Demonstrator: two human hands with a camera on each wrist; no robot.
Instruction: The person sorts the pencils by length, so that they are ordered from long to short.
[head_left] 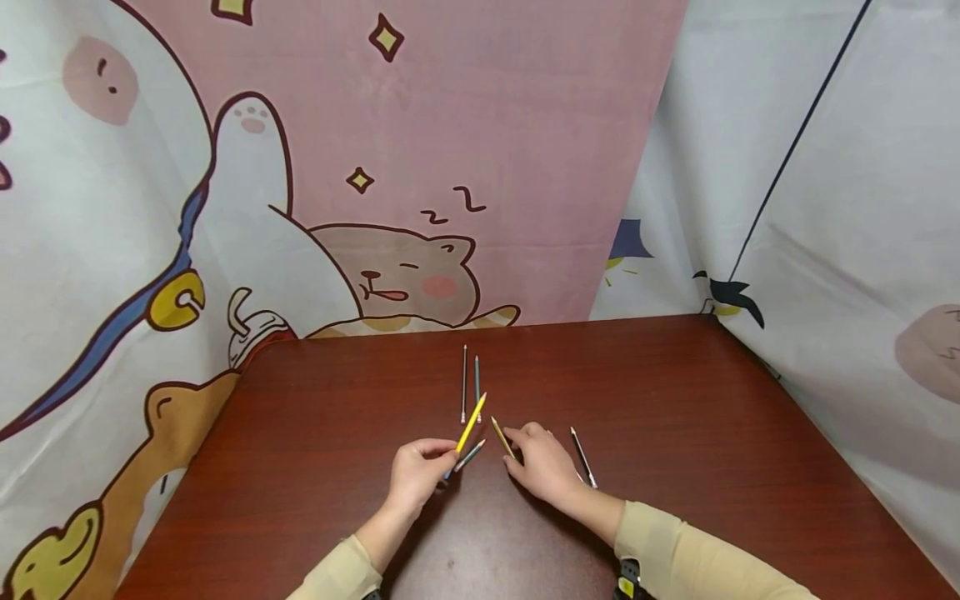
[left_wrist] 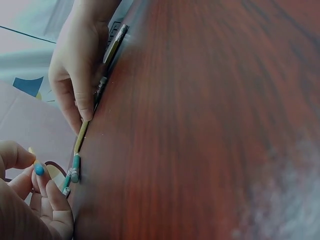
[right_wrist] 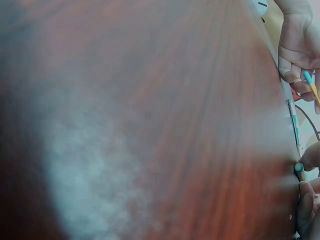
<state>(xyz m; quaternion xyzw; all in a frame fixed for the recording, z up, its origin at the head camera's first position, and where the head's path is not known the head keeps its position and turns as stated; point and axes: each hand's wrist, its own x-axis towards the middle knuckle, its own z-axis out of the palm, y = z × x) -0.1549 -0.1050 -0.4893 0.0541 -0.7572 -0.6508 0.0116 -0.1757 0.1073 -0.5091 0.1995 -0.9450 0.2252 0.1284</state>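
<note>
At the reddish-brown wood-grained table (head_left: 337, 400), left hand (head_left: 423, 475) pinches a raised yellow pencil (head_left: 472, 422), right hand (head_left: 546, 462) pinches a gold pencil (head_left: 501, 435) near the surface; light grips, 2 points well apart, should prevent knocks.

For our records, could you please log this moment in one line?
left hand: holds yellow pencil above table | right hand: pinches gold pencil | black pencil: on table beside right hand
</note>
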